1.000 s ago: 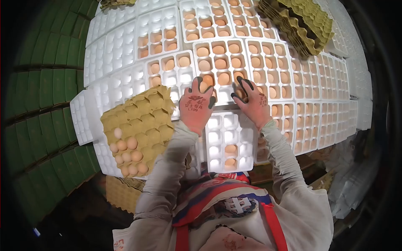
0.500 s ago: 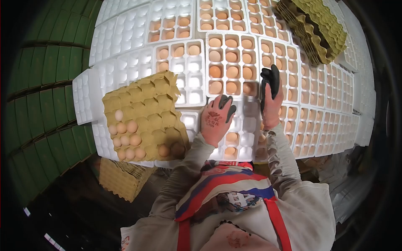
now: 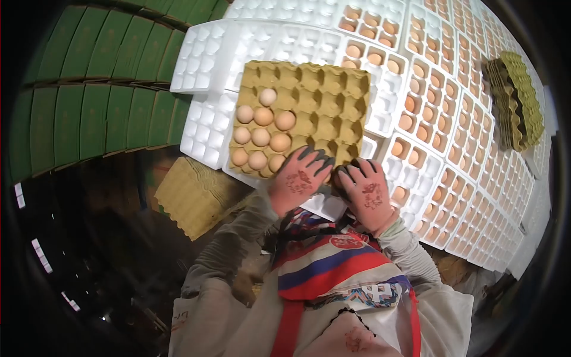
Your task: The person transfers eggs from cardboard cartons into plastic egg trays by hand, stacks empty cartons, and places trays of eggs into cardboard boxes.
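olive tray point(image 3: 327, 126), hands point(image 3: 300, 180) point(image 3: 369, 195) at near edge

Green cartons point(image 3: 95, 122) stand side by side in tiers. Below and right of the green cartons sits a tilted pulp-tray stack point(image 3: 190, 199); far right of them, a second nested stack point(image 3: 518, 104). Directly below the cartons: pale strips point(image 3: 41, 256), nature undetermined.

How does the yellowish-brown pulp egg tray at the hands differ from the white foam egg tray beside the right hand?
The yellowish-brown pulp tray has cups between raised peaks; the white foam tray has boxy cells between straight dividers. The pulp tray shows more eggs than the foam tray. Both are only partly filled.
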Demonstrator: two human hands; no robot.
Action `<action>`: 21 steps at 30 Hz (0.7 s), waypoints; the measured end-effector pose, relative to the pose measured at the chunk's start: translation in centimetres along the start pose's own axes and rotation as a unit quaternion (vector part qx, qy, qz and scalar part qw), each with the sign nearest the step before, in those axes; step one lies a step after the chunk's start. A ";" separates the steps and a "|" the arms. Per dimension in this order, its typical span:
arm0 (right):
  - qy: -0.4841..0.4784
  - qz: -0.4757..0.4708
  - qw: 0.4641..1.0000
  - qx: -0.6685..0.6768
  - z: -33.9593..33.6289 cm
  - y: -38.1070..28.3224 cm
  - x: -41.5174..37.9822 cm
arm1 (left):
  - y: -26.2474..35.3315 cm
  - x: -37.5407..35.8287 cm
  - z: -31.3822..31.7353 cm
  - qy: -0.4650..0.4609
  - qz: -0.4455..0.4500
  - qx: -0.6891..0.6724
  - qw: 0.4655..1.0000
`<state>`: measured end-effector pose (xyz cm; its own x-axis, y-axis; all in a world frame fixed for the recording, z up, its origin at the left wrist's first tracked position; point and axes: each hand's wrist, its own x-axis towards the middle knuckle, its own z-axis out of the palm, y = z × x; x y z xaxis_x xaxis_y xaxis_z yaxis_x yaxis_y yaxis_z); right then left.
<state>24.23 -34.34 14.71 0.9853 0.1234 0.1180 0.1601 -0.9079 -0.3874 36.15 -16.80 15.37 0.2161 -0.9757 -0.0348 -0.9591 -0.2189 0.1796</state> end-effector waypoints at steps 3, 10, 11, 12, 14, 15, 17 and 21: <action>0.002 0.125 0.967 0.220 -2.4 0.4 -0.2 | -0.9 -1.3 0.8 0.046 0.032 -0.011 0.998; -0.043 0.194 0.857 0.475 -2.5 -0.1 13.1 | -13.9 -8.6 -1.5 0.418 -0.257 -0.634 0.597; 0.009 0.087 0.958 0.273 -0.3 -1.1 15.1 | -16.1 -8.2 -1.0 0.371 -0.321 -0.642 0.590; -0.040 0.058 0.998 0.004 1.3 -2.4 16.4 | -17.8 -7.8 -0.9 0.319 -0.383 -0.645 0.579; -0.098 0.066 0.993 0.003 1.4 -2.7 17.3 | -16.8 -4.6 -3.2 0.018 -0.461 -0.119 0.879; -0.106 0.088 0.987 0.082 0.5 -2.8 17.5 | -17.1 -4.1 -2.6 -0.010 -0.435 -0.107 0.894; -0.011 0.087 0.945 0.316 0.8 -1.3 16.5 | -17.7 -4.4 -2.4 -0.033 -0.393 -0.113 0.912; 0.037 0.158 0.762 0.627 0.6 0.3 16.5 | -18.7 -8.4 -1.2 0.168 -0.348 -0.520 0.762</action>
<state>40.58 -32.35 15.96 0.9877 -0.0879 -0.1291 -0.1077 0.2151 -0.9706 52.52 -4.46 13.48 0.8081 -0.5310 -0.2549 0.0351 -0.3886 0.9208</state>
